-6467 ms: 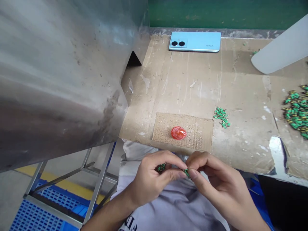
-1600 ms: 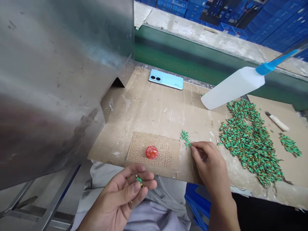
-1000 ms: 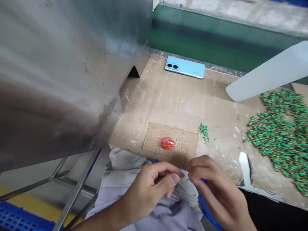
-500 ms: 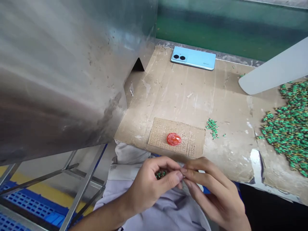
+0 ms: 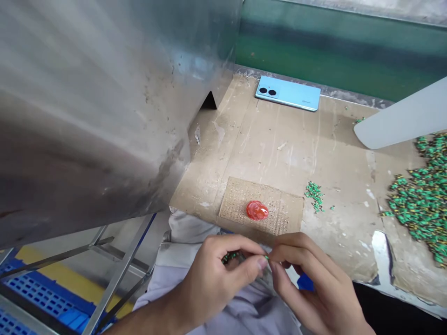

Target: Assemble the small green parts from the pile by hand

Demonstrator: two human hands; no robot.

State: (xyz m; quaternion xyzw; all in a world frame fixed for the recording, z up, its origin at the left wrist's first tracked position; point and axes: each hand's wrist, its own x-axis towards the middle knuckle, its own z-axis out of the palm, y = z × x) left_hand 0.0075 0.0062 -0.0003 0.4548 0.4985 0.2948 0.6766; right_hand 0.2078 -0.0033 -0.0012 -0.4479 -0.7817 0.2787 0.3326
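My left hand is curled over my lap, with several small green parts cupped under its fingers. My right hand meets it fingertip to fingertip, and both pinch one tiny green part between thumbs and forefingers. Just beyond the hands, at the table's near edge, lies a small perforated cardboard pad with a red blob on it. A little heap of green parts rests to the right of the pad.
A big sheet-metal housing fills the left. The cardboard-covered table carries a light blue phone at the back, a white plastic scoop and a large pile of green parts at right. Blue crates sit on the floor.
My right hand left the little heap on the table and came back to my left hand over my lap. Both hands now pinch one green part together. The view has tilted slightly.
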